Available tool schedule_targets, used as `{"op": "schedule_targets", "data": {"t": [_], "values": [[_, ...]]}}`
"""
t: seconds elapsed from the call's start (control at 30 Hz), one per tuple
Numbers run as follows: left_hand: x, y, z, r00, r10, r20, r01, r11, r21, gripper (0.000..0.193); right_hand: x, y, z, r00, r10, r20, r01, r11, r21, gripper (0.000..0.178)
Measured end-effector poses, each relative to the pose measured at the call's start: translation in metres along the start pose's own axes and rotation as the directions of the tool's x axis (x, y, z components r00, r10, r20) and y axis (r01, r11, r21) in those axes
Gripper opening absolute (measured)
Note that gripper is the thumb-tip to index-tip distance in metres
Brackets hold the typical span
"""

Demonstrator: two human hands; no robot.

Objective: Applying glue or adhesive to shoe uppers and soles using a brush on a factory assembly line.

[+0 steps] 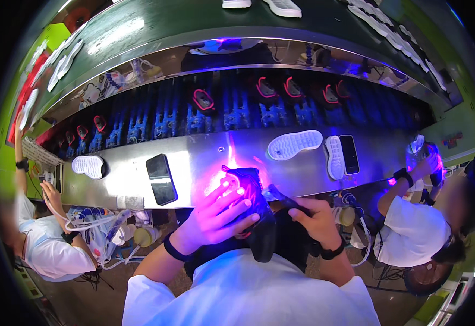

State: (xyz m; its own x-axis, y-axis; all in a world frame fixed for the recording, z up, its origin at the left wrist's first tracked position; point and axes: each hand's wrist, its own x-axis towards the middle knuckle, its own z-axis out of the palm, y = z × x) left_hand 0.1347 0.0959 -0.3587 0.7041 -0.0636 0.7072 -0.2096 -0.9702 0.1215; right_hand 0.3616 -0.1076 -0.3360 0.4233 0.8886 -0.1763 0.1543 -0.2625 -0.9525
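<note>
a black shoe (263, 220) is held at the near edge of the steel table (123, 182), partly above the lap, and is lit by pink-violet light. at the far left, a co-worker in white (58, 242) is seen seated by the table. next, a white sole (87, 166) is laid tread up, and a dark phone (162, 179) is placed to its right. behind the table, dark pieces with red trim (203, 100) are spaced along a rack. the shoe is gripped by the left hand (216, 216), its fingers spread across the side. a dark tool (286, 199) is pinched between thumb and fingers by the right hand (317, 221); whether its tip is touching the shoe cannot be told. beyond it, a large white sole (295, 145), then a narrower sole (335, 157), are set out, with a black phone (349, 155) just beside the latter. at the far right, another co-worker (415, 231) is seen, also in white.
</note>
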Motion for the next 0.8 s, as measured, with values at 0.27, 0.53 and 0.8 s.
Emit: {"op": "schedule_targets", "data": {"t": [0.27,0.53,0.8], "values": [[-0.003,-0.01,0.009,0.987,-0.161,0.01,0.161,0.987,0.014,0.052,-0.002,0.017,-0.012,0.995,-0.094,0.026,0.096,0.989,-0.108,0.032],[-0.008,-0.002,0.009,0.941,-0.335,-0.046,0.333,0.942,-0.042,0.055,0.005,0.014,-0.003,0.982,-0.17,0.077,0.175,0.983,-0.064,0.032],[-0.016,0.005,0.018,0.909,-0.41,-0.08,0.405,0.912,-0.068,0.059,-0.008,0.024,0.011,0.997,-0.003,0.071,0.0,0.999,0.041,0.031]]}}
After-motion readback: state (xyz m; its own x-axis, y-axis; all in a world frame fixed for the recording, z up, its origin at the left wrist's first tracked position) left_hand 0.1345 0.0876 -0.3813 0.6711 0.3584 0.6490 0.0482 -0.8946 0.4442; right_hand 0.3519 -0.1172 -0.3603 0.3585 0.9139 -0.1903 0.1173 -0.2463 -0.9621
